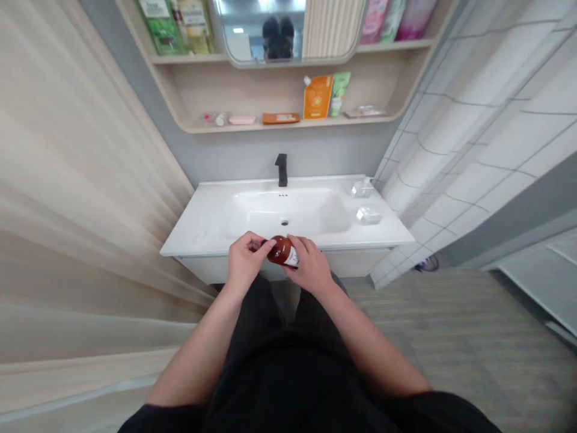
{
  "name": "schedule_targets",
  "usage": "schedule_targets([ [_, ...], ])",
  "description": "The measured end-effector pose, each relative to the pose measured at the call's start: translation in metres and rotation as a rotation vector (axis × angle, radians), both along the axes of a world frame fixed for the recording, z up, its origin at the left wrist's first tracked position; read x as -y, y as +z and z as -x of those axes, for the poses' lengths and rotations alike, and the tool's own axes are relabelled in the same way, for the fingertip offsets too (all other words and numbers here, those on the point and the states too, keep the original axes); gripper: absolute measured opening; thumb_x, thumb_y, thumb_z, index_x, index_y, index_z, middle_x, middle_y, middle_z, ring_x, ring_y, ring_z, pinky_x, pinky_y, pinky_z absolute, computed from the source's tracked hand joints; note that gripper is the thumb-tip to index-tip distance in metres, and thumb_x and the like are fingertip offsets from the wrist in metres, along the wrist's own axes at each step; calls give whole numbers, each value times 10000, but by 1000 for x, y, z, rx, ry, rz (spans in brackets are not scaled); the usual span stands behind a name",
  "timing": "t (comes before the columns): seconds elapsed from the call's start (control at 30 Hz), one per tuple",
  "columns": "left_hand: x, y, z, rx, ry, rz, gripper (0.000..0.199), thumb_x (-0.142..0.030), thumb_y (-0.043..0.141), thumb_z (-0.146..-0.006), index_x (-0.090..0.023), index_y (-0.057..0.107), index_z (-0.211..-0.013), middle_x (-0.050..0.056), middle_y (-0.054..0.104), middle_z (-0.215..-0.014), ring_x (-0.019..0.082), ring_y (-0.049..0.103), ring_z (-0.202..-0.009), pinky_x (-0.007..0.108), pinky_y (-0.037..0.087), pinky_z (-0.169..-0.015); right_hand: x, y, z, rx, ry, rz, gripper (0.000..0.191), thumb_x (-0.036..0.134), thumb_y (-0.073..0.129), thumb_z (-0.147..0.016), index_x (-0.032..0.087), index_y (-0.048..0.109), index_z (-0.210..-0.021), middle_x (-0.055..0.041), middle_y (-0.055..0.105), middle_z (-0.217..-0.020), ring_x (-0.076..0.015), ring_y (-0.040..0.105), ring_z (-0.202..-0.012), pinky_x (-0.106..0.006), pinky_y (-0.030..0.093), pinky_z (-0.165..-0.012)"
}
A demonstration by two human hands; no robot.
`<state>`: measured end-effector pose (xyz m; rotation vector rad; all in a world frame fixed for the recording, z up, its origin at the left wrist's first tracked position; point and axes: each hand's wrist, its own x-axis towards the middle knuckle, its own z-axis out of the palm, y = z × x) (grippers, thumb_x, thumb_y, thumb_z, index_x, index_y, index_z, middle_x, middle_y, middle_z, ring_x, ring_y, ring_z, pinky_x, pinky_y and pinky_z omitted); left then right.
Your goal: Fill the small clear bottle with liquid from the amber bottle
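Observation:
A brown bottle with a white label (282,250) is held tilted in front of the sink's front edge, its neck toward the left. My right hand (311,264) is wrapped round the labelled body. At the neck end, my left hand (246,258) pinches the dark cap, which its fingers mostly hide. Just beyond both hands lies the white sink (288,210), with a black faucet (282,170) at its back.
Two clear containers stand on the counter's right side, one near the back (362,188) and one nearer (369,215). Above, a shelf (243,127) holds an orange pouch (318,97), a green tube (339,94) and small items. A beige curtain (90,180) hangs at left.

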<state>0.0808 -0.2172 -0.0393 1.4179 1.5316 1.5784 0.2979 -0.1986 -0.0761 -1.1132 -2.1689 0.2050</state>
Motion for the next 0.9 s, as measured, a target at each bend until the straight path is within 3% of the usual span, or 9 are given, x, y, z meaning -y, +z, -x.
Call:
schedule_targets([
  [0.1, 0, 0, 2, -86, 20, 21, 401, -526, 882, -879, -232, 650, -736, -37, 600, -618, 145, 540, -585, 287, 444, -590, 2, -3, 2, 40, 1, -20, 846, 290, 791, -923, 269, 462, -1702, -187, 678, -1482, -422, 659, -1313, -579, 645, -1038],
  [0.17, 1, 1, 8, -130, -58, -9, 316, -488, 858, -911, -226, 720, -800, -19, 652, -690, 153, 589, -640, 292, 486, -631, 3, -4, 0, 49, 3, -22, 838, 288, 788, -925, 262, 465, -1698, -189, 677, -1483, -421, 658, -1320, -567, 649, -1023],
  [0.27, 1, 2, 16, -159, -213, -109, 202, -419, 837, -937, -242, 844, -1034, 51, 776, -994, 194, 715, -873, 332, 588, -786, 1, -3, -3, 39, -2, -7, 848, 289, 798, -913, 259, 467, -1693, -187, 677, -1477, -420, 665, -1315, -560, 652, -1011],
  [0.37, 2, 1, 19, -108, -265, -161, 192, -364, 835, -926, -265, 870, -1087, 86, 796, -1142, 237, 754, -1043, 391, 632, -920, -1, -3, -5, 25, -2, 1, 853, 287, 796, -912, 277, 459, -1696, -180, 684, -1472, -417, 669, -1316, -558, 647, -1022],
  [0.53, 8, 1, 16, 17, -458, -121, 253, -332, 778, -942, -263, 858, -1172, 116, 820, -1286, 313, 751, -1299, 536, 561, -1216, -1, -3, -5, 33, 22, 6, 872, 273, 808, -890, 276, 464, -1691, -175, 689, -1476, -415, 665, -1327, -563, 632, -1060],
  [0.63, 10, 6, 16, -80, -414, -137, 356, -393, 799, -951, -266, 823, -1282, 134, 761, -1427, 323, 712, -1369, 506, 585, -1191, 1, -2, -6, 39, 35, 9, 884, 280, 807, -891, 276, 454, -1701, -178, 684, -1488, -418, 662, -1339, -563, 626, -1066],
  [0.77, 13, 16, 23, -373, -223, -111, 230, -390, 780, -986, -263, 832, -1170, 92, 781, -1125, 258, 765, -1043, 426, 657, -997, 2, 0, -8, 68, 51, 4, 861, 270, 793, -901, 278, 463, -1697, -173, 688, -1487, -411, 661, -1336, -555, 625, -1062],
  [0.83, 15, 21, 28, -466, -337, -118, 191, -313, 726, -1002, -267, 836, -1152, 94, 776, -1157, 264, 758, -1114, 442, 631, -1075, 2, 0, -8, 89, 59, 5, 854, 267, 794, -898, 269, 473, -1689, -170, 694, -1475, -406, 664, -1323, -548, 627, -1058],
  [0.9, 17, 25, 32, -488, -452, -135, 335, -254, 714, -977, -279, 805, -1299, 112, 745, -1359, 285, 717, -1297, 460, 591, -1160, 1, 0, -9, 100, 65, 10, 857, 260, 798, -891, 262, 475, -1685, -168, 696, -1471, -401, 667, -1317, -539, 627, -1058],
])
